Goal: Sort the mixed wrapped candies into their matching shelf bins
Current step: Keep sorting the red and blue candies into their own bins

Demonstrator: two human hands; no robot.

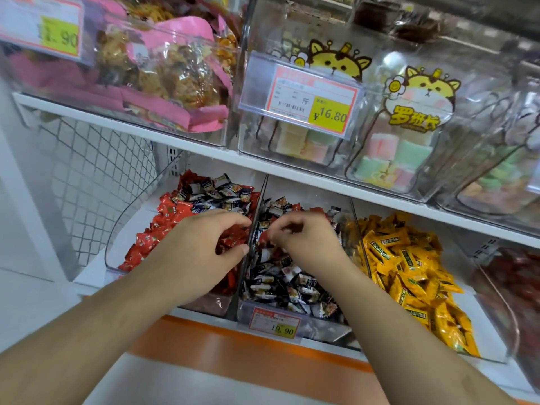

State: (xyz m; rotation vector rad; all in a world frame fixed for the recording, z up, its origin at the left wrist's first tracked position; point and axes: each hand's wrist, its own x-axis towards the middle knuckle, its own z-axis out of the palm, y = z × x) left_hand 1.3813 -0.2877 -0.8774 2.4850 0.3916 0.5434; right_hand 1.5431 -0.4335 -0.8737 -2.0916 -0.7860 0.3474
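Observation:
Three clear bins stand side by side on the lower shelf. The left bin (122, 229) holds red wrapped candies (169, 217), with dark-and-white ones (213, 191) piled at its back. The middle bin (321, 323) holds dark-and-white candies (295, 282) with a few red ones among them. The right bin (496, 340) holds yellow candies (409, 267). My left hand (204, 244) hovers over the left bin, fingers curled downward beside the divider (257, 217); what it holds is hidden. My right hand (304, 232) is over the middle bin, fingertips pinching something small and red.
An upper shelf (175, 138) overhangs the bins, carrying clear boxes of pink-bagged snacks (163, 71) and pastel marshmallow packs (388, 159) with a price tag (301, 97). A wire mesh panel (87, 182) closes the left side. Another bin of red items (514, 276) sits far right.

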